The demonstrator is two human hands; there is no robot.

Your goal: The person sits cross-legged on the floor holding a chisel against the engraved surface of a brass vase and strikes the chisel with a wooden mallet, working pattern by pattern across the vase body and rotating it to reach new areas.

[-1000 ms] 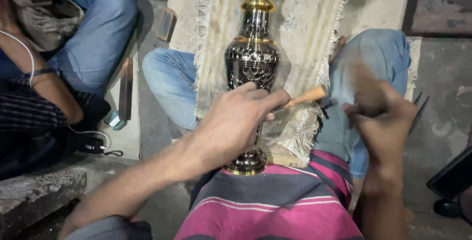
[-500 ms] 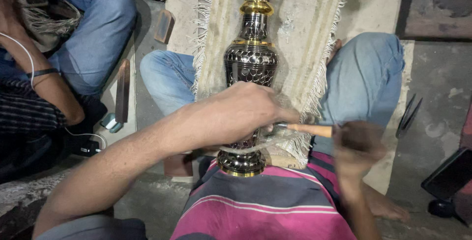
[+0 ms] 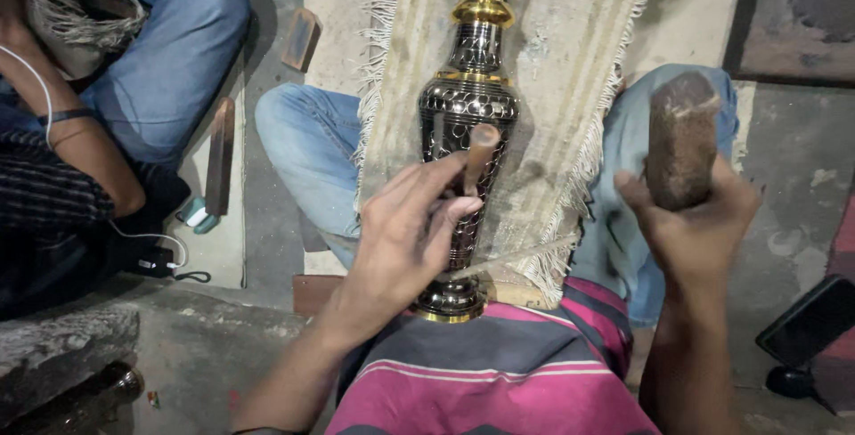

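A tall metal vase (image 3: 469, 101), dark with engraved patterns and gold bands, lies lengthwise on a fringed beige cloth (image 3: 570, 88) across my lap. My left hand (image 3: 405, 239) rests on the vase's lower body and grips a small wooden-handled chisel (image 3: 479, 154), its handle pointing up over the engraved belly. My right hand (image 3: 699, 230) is raised to the right of the vase, gripping a worn wooden mallet block (image 3: 681, 137) that stands upright above my fist. The vase's foot (image 3: 448, 301) presses against my striped shirt.
Another person in blue jeans (image 3: 169, 52) sits at the left, with a white cable on a forearm (image 3: 85, 146). Wooden strips (image 3: 220, 157) and a small block (image 3: 301, 39) lie on the floor. A dark phone-like object (image 3: 810, 319) lies at the right edge.
My right hand has risen from beside the chisel to a raised position with the mallet. The chisel has swung from pointing right to upright over the vase.
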